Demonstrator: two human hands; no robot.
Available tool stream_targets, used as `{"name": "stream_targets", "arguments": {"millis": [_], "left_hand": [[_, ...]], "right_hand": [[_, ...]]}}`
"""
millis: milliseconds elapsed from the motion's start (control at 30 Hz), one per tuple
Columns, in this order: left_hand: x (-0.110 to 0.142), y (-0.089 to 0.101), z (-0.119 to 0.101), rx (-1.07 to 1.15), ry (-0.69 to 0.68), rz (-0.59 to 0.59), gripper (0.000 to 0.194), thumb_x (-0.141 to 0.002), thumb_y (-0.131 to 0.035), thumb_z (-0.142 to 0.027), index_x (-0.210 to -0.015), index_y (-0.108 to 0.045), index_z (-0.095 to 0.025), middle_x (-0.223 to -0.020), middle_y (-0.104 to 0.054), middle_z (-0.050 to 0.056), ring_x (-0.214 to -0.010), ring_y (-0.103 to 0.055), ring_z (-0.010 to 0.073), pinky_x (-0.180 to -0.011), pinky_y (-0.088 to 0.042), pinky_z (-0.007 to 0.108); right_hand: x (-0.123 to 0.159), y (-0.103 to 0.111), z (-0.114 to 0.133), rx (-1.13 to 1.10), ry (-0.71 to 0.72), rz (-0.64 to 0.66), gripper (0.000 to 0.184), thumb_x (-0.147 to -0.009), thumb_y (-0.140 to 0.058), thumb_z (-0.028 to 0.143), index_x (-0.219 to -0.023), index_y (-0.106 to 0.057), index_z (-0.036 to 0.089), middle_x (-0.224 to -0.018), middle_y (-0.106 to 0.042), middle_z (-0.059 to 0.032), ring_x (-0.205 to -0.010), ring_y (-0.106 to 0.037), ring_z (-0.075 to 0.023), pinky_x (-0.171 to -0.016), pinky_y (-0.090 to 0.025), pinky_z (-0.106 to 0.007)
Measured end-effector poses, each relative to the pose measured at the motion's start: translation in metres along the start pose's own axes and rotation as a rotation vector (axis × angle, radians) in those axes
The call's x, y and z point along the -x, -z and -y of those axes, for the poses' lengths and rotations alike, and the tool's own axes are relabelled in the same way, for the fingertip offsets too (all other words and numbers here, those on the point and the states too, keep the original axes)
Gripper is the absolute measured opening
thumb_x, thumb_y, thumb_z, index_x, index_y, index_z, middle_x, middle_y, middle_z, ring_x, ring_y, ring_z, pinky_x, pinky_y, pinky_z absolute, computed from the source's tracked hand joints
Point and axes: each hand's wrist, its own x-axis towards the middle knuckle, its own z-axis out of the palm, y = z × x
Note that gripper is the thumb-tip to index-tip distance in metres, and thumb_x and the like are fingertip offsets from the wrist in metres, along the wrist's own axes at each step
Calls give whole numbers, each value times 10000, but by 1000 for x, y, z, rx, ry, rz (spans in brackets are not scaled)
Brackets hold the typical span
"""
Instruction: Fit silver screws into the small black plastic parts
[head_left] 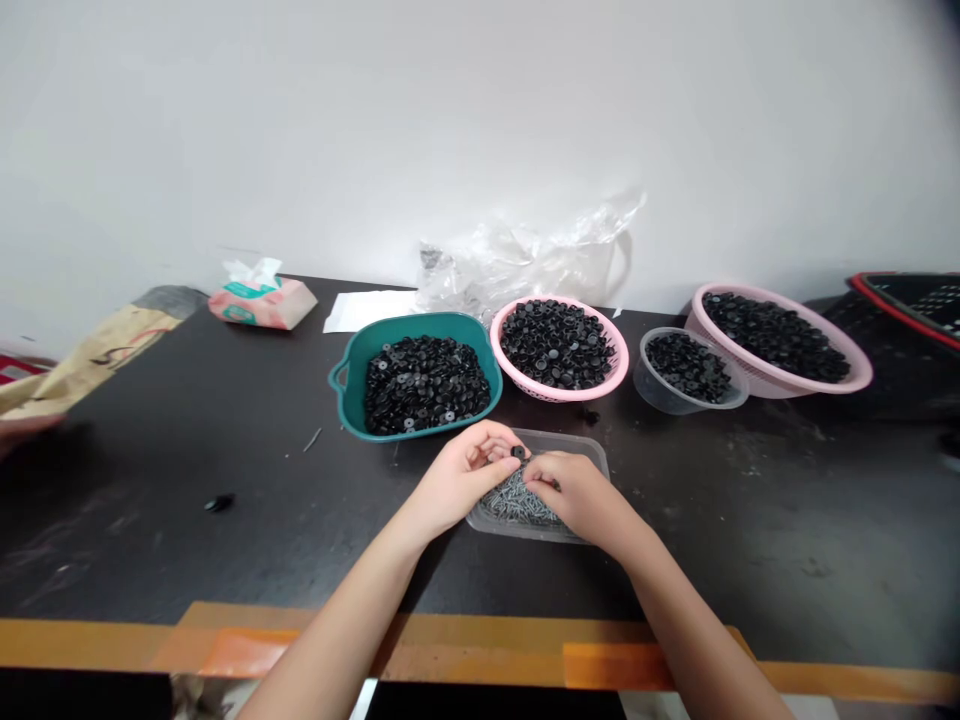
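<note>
Hold the black disc [517, 453] by its edge with the left hand [466, 472]; the thumb and fingers of that hand pinch it at the centre of the frame. The right hand [576, 490] is just beside it, thumb and fingers curled inward. Whether its fingertips meet, or grip a metal pin, cannot be told at this size.

For good handling, keep both hands over the clear plastic container [551, 534], so that a dropped part lands inside its rim. Keep the left pinch firm but light, with the face of the disc unobstructed. Brace the two hands close together to limit wobble, and let the right fingertips do the fine movement. Pick up the metal pins [516, 505] singly; they lie tangled and at mixed angles, so a hurried grasp could bring up several.

The disc is small, round and dark, with a dull surface; a darker spot appears near its middle, but whether this is a hole cannot be confirmed. Similar black parts fill the teal basin [351, 370] at left of centre and the pink basket [621, 365] beside it. The pins are slender, grey and slightly shiny. One loose pin [312, 439] lies on the dark tabletop [150, 480], left of the basin.
</note>
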Motion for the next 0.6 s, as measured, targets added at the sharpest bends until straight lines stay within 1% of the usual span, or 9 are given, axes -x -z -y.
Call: {"name": "stream_targets", "arguments": {"millis": [67, 133, 267, 367, 400, 467, 533, 600], "left_hand": [[0, 0, 0, -23, 2, -2, 199, -857, -704, -266, -988, -611, -149, -962, -674, 55, -873, -585, 133, -840, -432, 266], [0, 0, -1, -44, 8, -7, 210, -858, -702, -276, -994, -611, -144, -957, -669, 58, -863, -578, 133, -831, -428, 268], [-1, -1, -2, -66, 10, -13, 220, -858, -700, -288, -990, -606, -139, -954, -661, 62, -862, -572, 134, -830, -426, 267], [-1, -1, -1, -46, 1, -15, 233, -863, -694, -286, -1022, -599, -144, -967, -656, 59, -882, -576, 135, -842, -431, 263], [-1, -1, -1, -40, -6, -15, 259, -868, -690, -287, -1069, -600, -150, -963, -652, 53, -883, -580, 135, -845, -435, 264], [0, 0, -1, -42, -10, -19, 326, -885, -671, -298, -1177, -605, -167, -940, -642, 37, -868, -586, 133, -847, -443, 265], [1, 0, -2, -74, -2, -25, 327, -910, -644, -318, -1204, -634, -175, -920, -645, 33, -849, -587, 127, -845, -449, 260], [2, 1, -3, -100, 6, -34, 273, -923, -632, -333, -1138, -677, -171, -932, -661, 39, -857, -591, 124, -847, -452, 250]], "right_hand": [[1, 1, 0, -55, -2, -25, 142, -847, -604, 68, -897, -692, 168, -831, -678, -28, -725, -588, -140, -705, -421, -244], [1, 3, 1, -79, -2, -25, 148, -842, -609, 63, -899, -700, 165, -847, -692, -32, -766, -615, -148, -734, -440, -249], [1, 6, 3, -117, 24, -12, 191, -897, -550, 91, -905, -723, 172, -951, -735, -50, -906, -666, -176, -839, -466, -281], [1, 4, 3, -177, 9, -56, 195, -902, -549, 108, -938, -727, 180, -1014, -742, -45, -962, -673, -173, -881, -469, -278], [1, 4, 3, -198, -6, -80, 189, -895, -553, 110, -943, -724, 177, -1005, -740, -43, -944, -671, -166, -862, -473, -266], [1, 5, 4, -203, -34, -96, 185, -877, -558, 104, -957, -712, 167, -946, -726, -38, -849, -653, -148, -778, -469, -244], [2, 7, 7, -152, -39, -44, 170, -867, -557, 104, -936, -700, 162, -849, -696, -21, -743, -606, -133, -696, -436, -234], [2, 11, 10, -93, -32, 49, 146, -894, -546, 138, -865, -688, 162, -768, -664, -5, -694, -572, -130, -660, -402, -239]]}}
